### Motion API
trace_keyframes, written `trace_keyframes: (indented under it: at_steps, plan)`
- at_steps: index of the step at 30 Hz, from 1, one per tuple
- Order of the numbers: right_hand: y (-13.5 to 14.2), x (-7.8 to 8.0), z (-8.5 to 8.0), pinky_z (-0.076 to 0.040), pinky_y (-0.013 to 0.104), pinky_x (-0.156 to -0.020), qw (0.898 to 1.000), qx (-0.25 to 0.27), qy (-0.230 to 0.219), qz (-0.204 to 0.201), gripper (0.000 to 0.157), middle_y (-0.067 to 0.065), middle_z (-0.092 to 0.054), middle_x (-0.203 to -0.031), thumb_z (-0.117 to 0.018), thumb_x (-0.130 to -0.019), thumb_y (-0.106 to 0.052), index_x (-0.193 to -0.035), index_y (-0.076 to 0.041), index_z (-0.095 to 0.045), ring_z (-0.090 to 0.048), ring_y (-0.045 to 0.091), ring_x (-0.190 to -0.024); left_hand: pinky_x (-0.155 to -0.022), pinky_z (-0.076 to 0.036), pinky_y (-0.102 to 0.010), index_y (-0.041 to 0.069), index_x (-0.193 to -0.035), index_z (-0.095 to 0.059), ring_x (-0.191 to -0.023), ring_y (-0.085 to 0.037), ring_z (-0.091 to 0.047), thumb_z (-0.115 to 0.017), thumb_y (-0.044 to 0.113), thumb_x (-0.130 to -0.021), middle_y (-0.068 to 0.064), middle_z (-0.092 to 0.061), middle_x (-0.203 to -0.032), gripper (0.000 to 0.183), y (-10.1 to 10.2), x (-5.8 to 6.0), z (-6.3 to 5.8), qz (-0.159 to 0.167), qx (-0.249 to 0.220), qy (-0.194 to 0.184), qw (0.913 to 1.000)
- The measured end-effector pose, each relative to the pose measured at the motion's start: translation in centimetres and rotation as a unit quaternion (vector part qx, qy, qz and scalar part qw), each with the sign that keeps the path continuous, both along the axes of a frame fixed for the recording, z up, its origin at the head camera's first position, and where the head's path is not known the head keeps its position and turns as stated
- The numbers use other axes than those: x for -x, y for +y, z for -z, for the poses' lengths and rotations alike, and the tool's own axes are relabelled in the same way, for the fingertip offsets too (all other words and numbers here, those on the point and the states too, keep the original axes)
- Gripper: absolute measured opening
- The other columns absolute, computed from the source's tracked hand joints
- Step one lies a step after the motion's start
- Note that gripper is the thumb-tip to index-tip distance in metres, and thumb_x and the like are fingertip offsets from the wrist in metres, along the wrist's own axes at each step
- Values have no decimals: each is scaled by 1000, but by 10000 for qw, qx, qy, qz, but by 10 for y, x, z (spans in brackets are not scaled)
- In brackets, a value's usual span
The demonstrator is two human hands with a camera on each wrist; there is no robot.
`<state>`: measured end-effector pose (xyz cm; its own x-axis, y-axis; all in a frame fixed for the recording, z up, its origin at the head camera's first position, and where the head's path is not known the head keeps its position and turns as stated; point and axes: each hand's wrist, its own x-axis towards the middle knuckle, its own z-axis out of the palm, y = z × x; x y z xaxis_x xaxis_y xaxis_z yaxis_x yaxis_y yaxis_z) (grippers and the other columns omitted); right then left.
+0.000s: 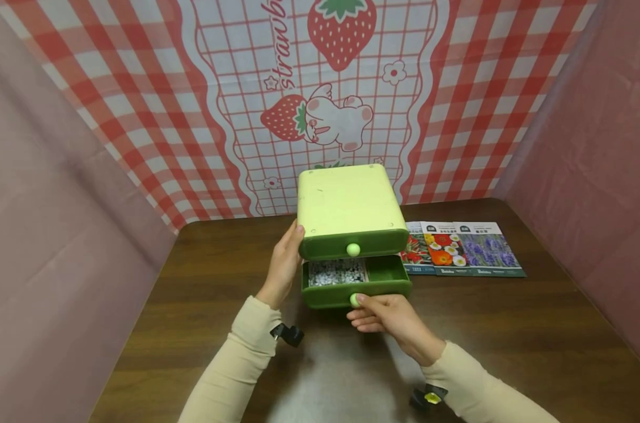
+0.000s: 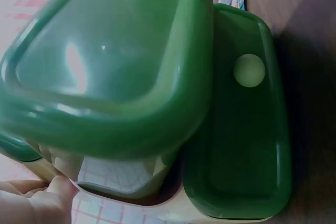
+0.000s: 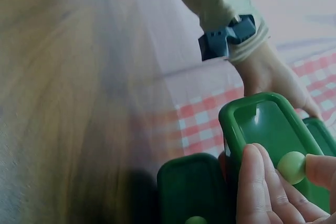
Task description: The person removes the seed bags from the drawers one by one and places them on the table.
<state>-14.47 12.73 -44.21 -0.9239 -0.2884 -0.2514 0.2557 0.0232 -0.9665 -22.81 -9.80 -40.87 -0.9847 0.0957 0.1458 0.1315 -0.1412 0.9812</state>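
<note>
A small drawer cabinet with a pale yellow-green top [image 1: 352, 197] and green drawer fronts stands on the table. The drawer beneath its top one [image 1: 354, 244] is pulled out, and a black-and-white speckled thing [image 1: 337, 274] lies in its left part. My right hand [image 1: 391, 317] pinches the round light-green knob [image 3: 292, 167] of this pulled-out drawer [image 3: 268, 124] between thumb and fingers. Against the cabinet's left side rests my left hand [image 1: 284, 258], its fingers fairly straight. Lower down, the left wrist view shows a closed bottom drawer [image 2: 244, 135] with its own knob [image 2: 249, 70].
Several flower-picture packets [image 1: 489, 249] lie overlapping on the brown wooden table [image 1: 510, 329], right of the cabinet. Behind the table hangs a red checked strawberry cloth [image 1: 193, 117]. Pink curtains [image 1: 589, 176] close off both sides.
</note>
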Motion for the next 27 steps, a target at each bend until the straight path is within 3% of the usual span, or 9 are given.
trace_keyframes:
  at_steps: [9,16,27]
  plan:
    - [4,-21,1,-62,38,-81,9998,168,38,-102,50,19,-75,-100,-60,-98,-32,-119,13,-63,-74,18,-85,-111,-43,-42,17,-155,-29,-135,-30,-48,-43,42,-104,-5,-34,-159,59,0,0,0,60,-76,-57,9999]
    - [7,-37,5,-61,39,-82,9995,280,4,-116,49,21,-74,-101,-61,-97,-30,-119,14,-63,-74,25,-90,-113,-41,-42,17,-155,-30,-137,-28,-46,-43,42,-103,-4,-34,-159,59,1,-1,0,67,-86,-5,9999]
    - [12,-57,6,-61,40,-81,9992,249,92,-308,49,23,-73,-101,-60,-98,-26,-117,19,-60,-74,25,-89,-115,-38,-42,17,-155,-29,-140,-26,-42,-42,44,-103,-2,-31,-160,60,-1,-1,-1,100,31,1,9999]
